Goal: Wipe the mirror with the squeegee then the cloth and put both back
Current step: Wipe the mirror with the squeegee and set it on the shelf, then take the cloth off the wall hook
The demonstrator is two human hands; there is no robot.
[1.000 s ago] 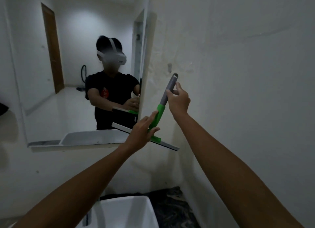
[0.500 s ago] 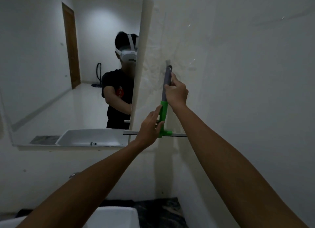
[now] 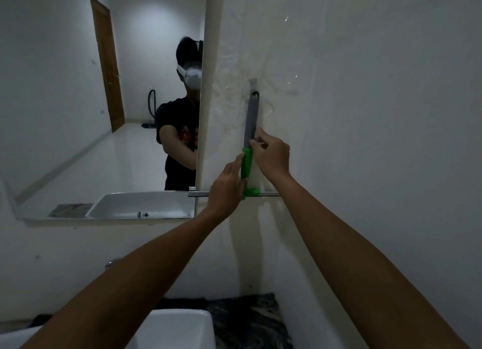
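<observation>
The squeegee point(image 3: 251, 119), with a grey handle, green neck and long blade, hangs upright against the white wall just right of the mirror point(image 3: 78, 101). Its top eye sits at a small wall hook point(image 3: 253, 82). My right hand point(image 3: 272, 157) pinches the handle where grey meets green. My left hand point(image 3: 227, 185) touches the left side of the green neck with fairly straight fingers, just above the blade. No cloth is in view.
A white basin point(image 3: 180, 328) stands below, with dark patterned counter point(image 3: 250, 320) to its right. The mirror's right edge is a hand's width left of the squeegee. The mirror reflects a person, a door and the basin.
The squeegee went from tilted beside the mirror to upright against the wall, and its top rose to the hook. My right hand slid down the handle; the left stayed at the green neck.
</observation>
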